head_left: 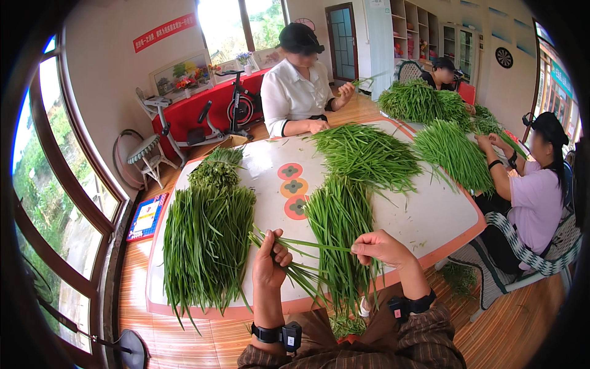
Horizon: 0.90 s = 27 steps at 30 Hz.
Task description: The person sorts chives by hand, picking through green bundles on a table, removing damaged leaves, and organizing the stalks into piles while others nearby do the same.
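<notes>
My left hand (271,261) is closed around a small bunch of garlic chives (301,275), long thin green stalks that slant down toward the table edge. To its right, the fingertips of my right hand (382,248) pinch the end of a green blade stretched between both hands. A large chive pile (209,246) lies to the left of my left hand. Another chive heap (341,221) lies just beyond my right hand, its ends hanging toward my lap. Both wrists wear black bands with small devices.
The white table (264,184) has a pink border. Further heaps of chives (369,157) lie across it. Opposite, a person in white (301,92) holds some stalks; a person in pink (534,194) works at the right, another behind. Trimmings (342,326) lie low between my knees.
</notes>
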Available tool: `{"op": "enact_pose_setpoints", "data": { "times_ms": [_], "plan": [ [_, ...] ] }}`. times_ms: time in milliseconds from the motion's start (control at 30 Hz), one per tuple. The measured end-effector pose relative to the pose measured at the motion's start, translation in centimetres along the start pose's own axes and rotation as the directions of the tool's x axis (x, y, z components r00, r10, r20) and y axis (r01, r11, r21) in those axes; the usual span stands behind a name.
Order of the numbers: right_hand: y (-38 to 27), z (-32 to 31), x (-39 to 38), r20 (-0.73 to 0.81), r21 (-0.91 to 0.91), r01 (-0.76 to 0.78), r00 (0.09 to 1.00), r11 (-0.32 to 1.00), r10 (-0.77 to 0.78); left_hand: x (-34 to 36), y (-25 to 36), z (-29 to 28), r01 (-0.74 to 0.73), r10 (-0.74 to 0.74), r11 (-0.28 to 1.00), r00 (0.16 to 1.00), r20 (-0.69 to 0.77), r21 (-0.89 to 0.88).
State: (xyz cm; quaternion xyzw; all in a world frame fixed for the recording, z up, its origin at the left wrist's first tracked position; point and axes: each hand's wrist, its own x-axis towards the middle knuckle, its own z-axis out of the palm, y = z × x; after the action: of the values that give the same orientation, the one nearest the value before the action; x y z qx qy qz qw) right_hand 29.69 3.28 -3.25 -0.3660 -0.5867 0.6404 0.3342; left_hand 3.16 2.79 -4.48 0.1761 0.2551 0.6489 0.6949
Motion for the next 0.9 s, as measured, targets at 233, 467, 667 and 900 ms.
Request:
{"op": "enact_pose_setpoints", "data": {
  "times_ms": [233, 467, 667, 900],
  "plan": [
    [1.5, -2.0, -1.1, -0.015, 0.088, -0.017, 1.0, 0.996, 0.018, 0.0, 0.9, -0.5, -0.007, 0.016, 0.989, 0.998, 0.059, -0.149],
    [3.3, -2.8, -1.6, -0.071, 0.059, 0.019, 0.997, 0.998, -0.015, -0.9, 1.2, -0.1, -0.015, 0.025, 0.987, 0.998, 0.059, -0.162],
    [1.2, 0.1, -1.6, -0.454, -0.543, 0.016, 0.836, 0.839, -0.31, -1.4, 0.1, 0.3, 0.087, -0.077, 0.993, 0.99, 0.115, -0.081],
    [-2.7, 7.6, 1.0, -0.014, -0.237, 0.334, 0.938, 0.912, -0.347, -2.4, -1.5, 2.3, 0.106, -0.117, 0.987, 0.989, 0.092, 0.122]
  ]
}}
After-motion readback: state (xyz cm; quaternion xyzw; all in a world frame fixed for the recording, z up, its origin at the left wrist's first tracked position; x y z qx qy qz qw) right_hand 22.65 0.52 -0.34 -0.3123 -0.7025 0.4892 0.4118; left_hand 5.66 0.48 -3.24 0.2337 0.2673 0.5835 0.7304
